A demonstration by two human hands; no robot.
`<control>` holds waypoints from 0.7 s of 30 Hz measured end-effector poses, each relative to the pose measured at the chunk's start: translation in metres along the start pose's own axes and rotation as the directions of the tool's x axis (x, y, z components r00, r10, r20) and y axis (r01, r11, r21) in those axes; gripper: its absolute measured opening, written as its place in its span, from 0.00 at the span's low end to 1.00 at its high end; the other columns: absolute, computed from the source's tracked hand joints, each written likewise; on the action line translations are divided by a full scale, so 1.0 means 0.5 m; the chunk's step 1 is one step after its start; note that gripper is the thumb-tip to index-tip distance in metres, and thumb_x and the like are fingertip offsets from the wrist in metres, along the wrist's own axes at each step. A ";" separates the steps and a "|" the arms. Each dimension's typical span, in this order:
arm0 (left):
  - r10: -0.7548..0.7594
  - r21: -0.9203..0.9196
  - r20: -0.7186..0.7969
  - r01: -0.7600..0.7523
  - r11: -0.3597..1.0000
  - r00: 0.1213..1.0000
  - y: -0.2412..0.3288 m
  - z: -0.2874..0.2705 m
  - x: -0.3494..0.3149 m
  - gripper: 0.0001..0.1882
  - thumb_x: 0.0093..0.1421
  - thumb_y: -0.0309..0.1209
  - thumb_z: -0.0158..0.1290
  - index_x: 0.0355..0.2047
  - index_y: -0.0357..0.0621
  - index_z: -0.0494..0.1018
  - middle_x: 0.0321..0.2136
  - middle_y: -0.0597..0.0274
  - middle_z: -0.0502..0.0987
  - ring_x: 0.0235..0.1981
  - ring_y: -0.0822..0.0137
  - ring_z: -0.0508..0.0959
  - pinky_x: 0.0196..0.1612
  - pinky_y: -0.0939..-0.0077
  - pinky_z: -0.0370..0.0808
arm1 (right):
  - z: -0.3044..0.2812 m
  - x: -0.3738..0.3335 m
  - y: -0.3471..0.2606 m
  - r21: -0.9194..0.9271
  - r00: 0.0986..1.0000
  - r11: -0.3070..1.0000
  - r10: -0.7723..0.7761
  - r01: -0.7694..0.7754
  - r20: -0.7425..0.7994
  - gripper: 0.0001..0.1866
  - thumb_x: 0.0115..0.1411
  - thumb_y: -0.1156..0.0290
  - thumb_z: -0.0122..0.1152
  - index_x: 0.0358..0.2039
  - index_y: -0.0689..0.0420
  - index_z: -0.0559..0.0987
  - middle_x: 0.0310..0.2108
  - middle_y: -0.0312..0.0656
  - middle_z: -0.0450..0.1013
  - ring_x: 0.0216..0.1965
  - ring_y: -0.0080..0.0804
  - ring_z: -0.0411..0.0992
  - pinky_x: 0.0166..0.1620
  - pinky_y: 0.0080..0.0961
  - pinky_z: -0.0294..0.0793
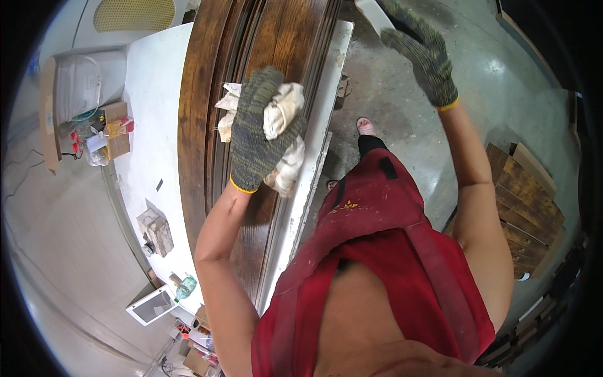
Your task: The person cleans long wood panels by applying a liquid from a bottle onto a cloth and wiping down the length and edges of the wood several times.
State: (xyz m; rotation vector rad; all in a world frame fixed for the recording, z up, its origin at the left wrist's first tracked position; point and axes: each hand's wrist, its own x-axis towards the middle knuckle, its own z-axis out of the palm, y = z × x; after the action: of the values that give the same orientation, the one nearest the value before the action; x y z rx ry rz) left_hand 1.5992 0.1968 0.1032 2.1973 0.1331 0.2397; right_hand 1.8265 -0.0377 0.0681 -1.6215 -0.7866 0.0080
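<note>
**Gloved hand pressing rag onto stained wood panel**

Left hand point(257, 135), in a grey-green knit work glove with a yellow cuff, sits just left of frame centre. It is closed around a crumpled off-white cloth rag point(282, 135) with brownish stains; the rag bulges out above and below the fingers. Hand and rag rest on a long dark-brown stained wooden panel with raised moulded grooves point(201, 94), which runs from the top centre of the frame down toward the lower middle.

The panel lies on a white counter point(151, 81); a pale strip of the counter edge shows along the panel's right side.

Right hand point(421, 53), in a matching knit glove, is raised at upper right, well apart from the panel, over the grey concrete floor point(402, 119). Its fingers are spread and point upward, holding nothing that can be seen.

On the counter at left of frame: a small open cardboard box with small items point(116, 129), and lower down a small wooden block point(157, 232). A stack of dark wooden boards point(524, 201) lies at right of frame on the floor.
</note>
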 end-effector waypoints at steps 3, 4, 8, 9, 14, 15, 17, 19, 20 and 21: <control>-0.001 -0.170 -0.092 -0.015 0.985 0.996 0.022 -0.005 0.032 0.50 0.47 0.31 0.71 0.67 0.36 0.57 0.65 0.50 0.64 0.65 0.56 0.66 0.68 0.62 0.60 | 0.005 -0.093 0.023 0.203 0.937 0.916 0.350 -0.346 0.020 0.29 0.60 0.71 0.67 0.62 0.61 0.71 0.55 0.40 0.74 0.54 0.26 0.71 0.56 0.26 0.72; 0.012 -0.231 -0.155 -0.047 0.972 0.988 0.031 -0.010 0.028 0.51 0.47 0.34 0.71 0.68 0.36 0.57 0.65 0.50 0.63 0.65 0.56 0.65 0.68 0.61 0.60 | 0.029 -0.110 0.009 0.420 0.920 0.835 0.392 -0.355 -0.002 0.28 0.60 0.72 0.67 0.61 0.61 0.72 0.54 0.42 0.74 0.54 0.28 0.72 0.56 0.27 0.73; 0.146 0.079 -0.215 -0.131 0.988 0.966 0.068 -0.033 0.008 0.54 0.46 0.39 0.72 0.68 0.37 0.55 0.66 0.48 0.62 0.65 0.56 0.65 0.68 0.59 0.61 | 0.136 -0.100 -0.152 0.772 0.966 0.592 0.236 -0.229 0.105 0.28 0.59 0.76 0.67 0.60 0.58 0.71 0.51 0.36 0.73 0.53 0.27 0.71 0.55 0.30 0.74; 0.059 -0.071 -0.254 -0.079 0.994 0.965 0.078 -0.028 -0.009 0.53 0.46 0.39 0.72 0.67 0.37 0.57 0.65 0.49 0.63 0.64 0.56 0.66 0.68 0.60 0.61 | 0.157 -0.097 -0.189 0.813 0.963 0.525 0.218 -0.251 0.156 0.28 0.58 0.76 0.69 0.60 0.58 0.72 0.52 0.38 0.73 0.53 0.27 0.71 0.55 0.30 0.73; -0.309 -0.598 -0.295 0.078 0.798 0.904 0.086 -0.017 -0.083 0.36 0.55 0.37 0.65 0.61 0.38 0.64 0.52 0.57 0.74 0.53 0.63 0.74 0.58 0.63 0.70 | 0.282 -0.106 -0.201 0.433 0.968 0.885 -0.232 0.171 0.092 0.31 0.54 0.64 0.71 0.59 0.56 0.74 0.58 0.45 0.71 0.56 0.44 0.71 0.61 0.41 0.66; -0.300 -0.699 -0.336 -0.024 0.714 0.893 0.088 -0.013 -0.089 0.30 0.61 0.36 0.60 0.60 0.38 0.66 0.51 0.58 0.75 0.53 0.63 0.73 0.60 0.64 0.67 | 0.282 -0.099 -0.204 0.176 0.929 0.929 -0.350 0.327 0.121 0.32 0.55 0.59 0.70 0.59 0.54 0.74 0.59 0.45 0.70 0.58 0.45 0.69 0.62 0.44 0.64; -0.430 -0.644 -0.500 0.009 0.765 0.752 0.069 -0.023 -0.108 0.31 0.67 0.44 0.50 0.63 0.36 0.61 0.54 0.53 0.73 0.56 0.60 0.72 0.62 0.61 0.66 | 0.278 -0.093 -0.229 -0.081 0.913 0.925 -0.349 0.372 0.211 0.33 0.55 0.54 0.68 0.59 0.52 0.74 0.60 0.45 0.69 0.59 0.45 0.67 0.63 0.49 0.61; -0.179 -0.473 -0.598 -0.164 0.866 0.781 0.064 -0.043 -0.096 0.30 0.69 0.44 0.45 0.64 0.36 0.60 0.57 0.50 0.71 0.59 0.57 0.70 0.66 0.57 0.62 | 0.295 -0.102 -0.249 -0.331 0.927 0.871 -0.300 0.363 0.226 0.33 0.56 0.44 0.63 0.58 0.47 0.75 0.61 0.37 0.70 0.59 0.42 0.68 0.62 0.48 0.61; -0.194 -0.525 -0.647 -0.246 0.815 0.738 0.037 -0.054 -0.103 0.28 0.70 0.41 0.43 0.64 0.35 0.61 0.60 0.48 0.69 0.63 0.54 0.67 0.68 0.55 0.59 | 0.319 -0.102 -0.235 -0.353 0.931 0.872 -0.255 0.338 0.261 0.32 0.56 0.45 0.64 0.58 0.48 0.75 0.61 0.38 0.70 0.58 0.41 0.68 0.62 0.47 0.62; -0.206 -0.473 -0.682 -0.208 0.856 0.702 0.017 -0.048 -0.109 0.27 0.70 0.40 0.43 0.63 0.35 0.62 0.60 0.48 0.69 0.62 0.53 0.68 0.68 0.55 0.59 | 0.339 -0.106 -0.214 -0.375 0.933 0.874 -0.203 0.310 0.297 0.32 0.56 0.46 0.64 0.58 0.48 0.75 0.61 0.38 0.69 0.58 0.40 0.67 0.61 0.46 0.62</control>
State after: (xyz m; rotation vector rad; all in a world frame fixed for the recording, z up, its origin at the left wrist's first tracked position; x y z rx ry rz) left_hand 1.5408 0.2005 0.1172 1.4444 0.4470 1.0218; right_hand 1.6620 0.0840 0.1008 -1.9269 -1.2662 -0.1619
